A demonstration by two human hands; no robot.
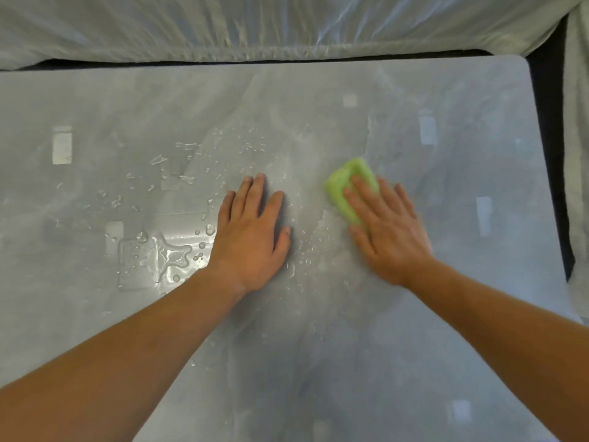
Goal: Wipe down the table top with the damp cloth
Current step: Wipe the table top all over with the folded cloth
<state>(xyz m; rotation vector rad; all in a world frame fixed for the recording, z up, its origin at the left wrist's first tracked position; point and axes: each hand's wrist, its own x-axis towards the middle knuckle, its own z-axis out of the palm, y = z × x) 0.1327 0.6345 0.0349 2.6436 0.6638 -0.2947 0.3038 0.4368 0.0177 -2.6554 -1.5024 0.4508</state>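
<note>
Head view, looking down on a grey table point(398, 346) with a wet, streaked top.

Right hand point(387, 231): palm down, fingers point(358, 194) stretched out flat and slightly spread, pressing on a green cloth point(342, 186). No curl around it; the hand lies on top, not gripping. Fingers cover the near-right part of the cloth; its far and left edges stick out beyond the fingertips. Thumb lies on the table beside the cloth's near corner. This hand is a little blurred.

Cloth: folded into a small pad, flat on the table, right of centre, between the right hand and the table surface.

Left hand point(251, 237): palm down, flat on the bare table, fingers extended and close together, thumb out to the right. Holds nothing. It sits left of the cloth, apart from it, with a strip of wet table between the two hands.

Water point(169, 253): a puddle just left of the left wrist, with scattered droplets beyond and left of the left fingertips. Smaller drops between the hands.

Behind the far table edge, clear plastic sheeting point(255, 23) covers a pale surface. Pale fabric point(578, 154) runs down the right side past a dark gap.
</note>
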